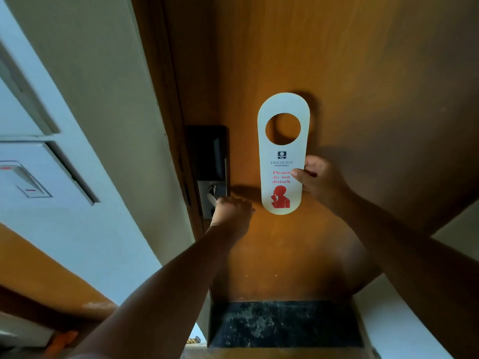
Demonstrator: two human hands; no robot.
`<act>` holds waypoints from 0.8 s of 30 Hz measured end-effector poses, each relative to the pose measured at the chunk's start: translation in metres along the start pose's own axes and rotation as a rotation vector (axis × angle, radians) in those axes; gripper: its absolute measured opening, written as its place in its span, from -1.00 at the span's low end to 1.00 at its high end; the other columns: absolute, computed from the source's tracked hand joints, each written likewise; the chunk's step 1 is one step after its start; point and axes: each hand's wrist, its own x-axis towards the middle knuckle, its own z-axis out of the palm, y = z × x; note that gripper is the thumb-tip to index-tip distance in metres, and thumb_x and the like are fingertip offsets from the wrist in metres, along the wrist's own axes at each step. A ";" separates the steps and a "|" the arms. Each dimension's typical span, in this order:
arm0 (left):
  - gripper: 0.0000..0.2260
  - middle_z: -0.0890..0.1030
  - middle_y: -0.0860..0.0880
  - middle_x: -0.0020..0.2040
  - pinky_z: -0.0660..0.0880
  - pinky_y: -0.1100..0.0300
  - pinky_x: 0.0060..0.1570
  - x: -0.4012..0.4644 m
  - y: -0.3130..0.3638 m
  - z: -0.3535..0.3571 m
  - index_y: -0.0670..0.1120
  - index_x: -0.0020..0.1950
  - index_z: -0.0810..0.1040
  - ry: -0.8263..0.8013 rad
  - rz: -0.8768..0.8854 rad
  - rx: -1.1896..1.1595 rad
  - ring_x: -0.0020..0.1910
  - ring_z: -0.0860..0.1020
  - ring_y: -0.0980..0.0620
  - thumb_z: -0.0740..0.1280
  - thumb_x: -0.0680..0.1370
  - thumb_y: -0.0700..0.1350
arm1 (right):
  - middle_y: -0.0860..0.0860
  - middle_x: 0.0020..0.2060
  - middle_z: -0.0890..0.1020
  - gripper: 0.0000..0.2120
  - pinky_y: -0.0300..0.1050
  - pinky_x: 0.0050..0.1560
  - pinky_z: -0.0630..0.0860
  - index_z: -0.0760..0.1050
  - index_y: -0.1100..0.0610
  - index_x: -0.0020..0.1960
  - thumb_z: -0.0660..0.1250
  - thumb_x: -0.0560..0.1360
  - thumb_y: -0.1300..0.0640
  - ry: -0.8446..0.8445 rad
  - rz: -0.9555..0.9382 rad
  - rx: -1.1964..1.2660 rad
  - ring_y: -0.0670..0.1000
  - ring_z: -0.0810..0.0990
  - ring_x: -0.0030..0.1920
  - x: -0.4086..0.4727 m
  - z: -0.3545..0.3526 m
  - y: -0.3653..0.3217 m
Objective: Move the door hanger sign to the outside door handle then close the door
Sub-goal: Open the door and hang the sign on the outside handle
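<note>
While the right hand (317,178) pinches the door hanger sign (283,154) at its right edge, thumb across the printed face, the sign stands upright in front of the wooden door (363,73), its round hole at the top. It reads "Please do not disturb" in red above a red figure. To the left, the left hand (232,212) is closed around the lever of the door handle (213,198), which is mounted on a metal plate below a black lock unit (207,151). White switch panels (28,174) sit on the left wall. A dark threshold strip (285,323) lies near, below the door.
</note>
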 end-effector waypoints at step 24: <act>-0.94 0.68 -0.04 -0.02 0.61 0.16 -0.05 -0.145 0.021 -0.061 0.00 0.03 0.52 0.171 -0.046 -0.459 -0.08 0.65 0.02 0.34 0.57 -0.10 | -0.21 0.00 0.62 -0.81 -0.39 -0.28 0.55 0.52 0.01 0.12 0.39 0.51 0.12 0.130 -0.069 0.105 -0.21 0.66 -0.10 -0.197 -0.035 -0.100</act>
